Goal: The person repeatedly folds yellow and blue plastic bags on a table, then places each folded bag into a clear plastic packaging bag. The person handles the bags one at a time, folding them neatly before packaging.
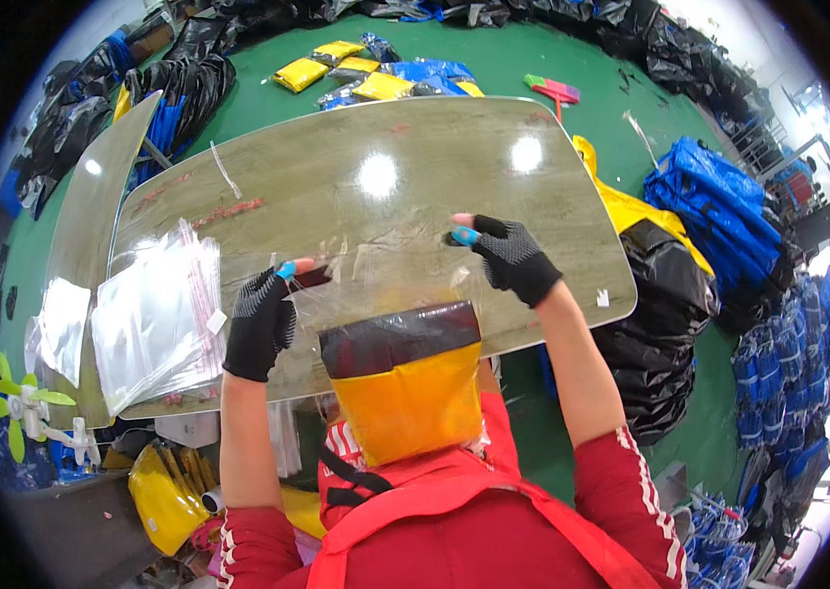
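Note:
My left hand and my right hand wear black dotted gloves with bare fingertips and blue wraps on a digit. They are raised apart over the grey-brown table. A thin clear plastic bag stretches between them, its edges hard to make out; both hands appear to pinch it. Just below, close to my body, a folded yellow package with a black top band stands tilted at the table's near edge. Whether the bag touches it cannot be told. A pile of clear plastic bags lies left of my left hand.
Yellow and blue packages lie on the green floor beyond the table. Black and yellow sheeting and blue bundles crowd the right side. A green fan stands at the left, with more yellow packages below the near edge.

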`<action>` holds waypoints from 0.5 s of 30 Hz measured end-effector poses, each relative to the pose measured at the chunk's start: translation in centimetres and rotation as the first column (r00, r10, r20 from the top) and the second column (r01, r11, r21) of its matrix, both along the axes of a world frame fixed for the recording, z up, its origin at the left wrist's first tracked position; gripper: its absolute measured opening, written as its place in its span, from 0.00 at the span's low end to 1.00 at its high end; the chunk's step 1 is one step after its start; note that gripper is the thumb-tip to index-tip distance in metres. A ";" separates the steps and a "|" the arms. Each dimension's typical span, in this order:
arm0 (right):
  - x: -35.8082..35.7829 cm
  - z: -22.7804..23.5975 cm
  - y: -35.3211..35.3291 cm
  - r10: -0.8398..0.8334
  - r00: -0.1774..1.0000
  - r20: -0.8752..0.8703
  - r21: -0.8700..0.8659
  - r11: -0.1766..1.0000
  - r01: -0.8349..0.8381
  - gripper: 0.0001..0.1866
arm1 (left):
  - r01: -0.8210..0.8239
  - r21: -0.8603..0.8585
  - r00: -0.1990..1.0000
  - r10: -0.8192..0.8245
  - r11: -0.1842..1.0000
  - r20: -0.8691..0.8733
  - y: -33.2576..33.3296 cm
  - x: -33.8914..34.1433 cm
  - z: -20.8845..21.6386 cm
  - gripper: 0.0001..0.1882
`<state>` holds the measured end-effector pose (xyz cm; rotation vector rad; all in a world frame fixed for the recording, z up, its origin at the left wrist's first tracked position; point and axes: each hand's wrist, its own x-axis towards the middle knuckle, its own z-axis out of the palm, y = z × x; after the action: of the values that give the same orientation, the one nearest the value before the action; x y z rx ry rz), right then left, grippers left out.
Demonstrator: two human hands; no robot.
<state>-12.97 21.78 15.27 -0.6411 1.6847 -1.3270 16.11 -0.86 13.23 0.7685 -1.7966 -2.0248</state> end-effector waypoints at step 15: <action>5.3 0.7 6.7 0.045 0.362 -0.931 0.038 0.999 -0.025 0.18 | 0.444 -0.855 0.896 -0.117 0.268 0.429 5.4 4.5 4.5 0.16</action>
<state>-7.64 28.51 15.94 -1.6565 2.5406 -0.8828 20.56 4.58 17.78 0.3161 -2.9393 -0.5526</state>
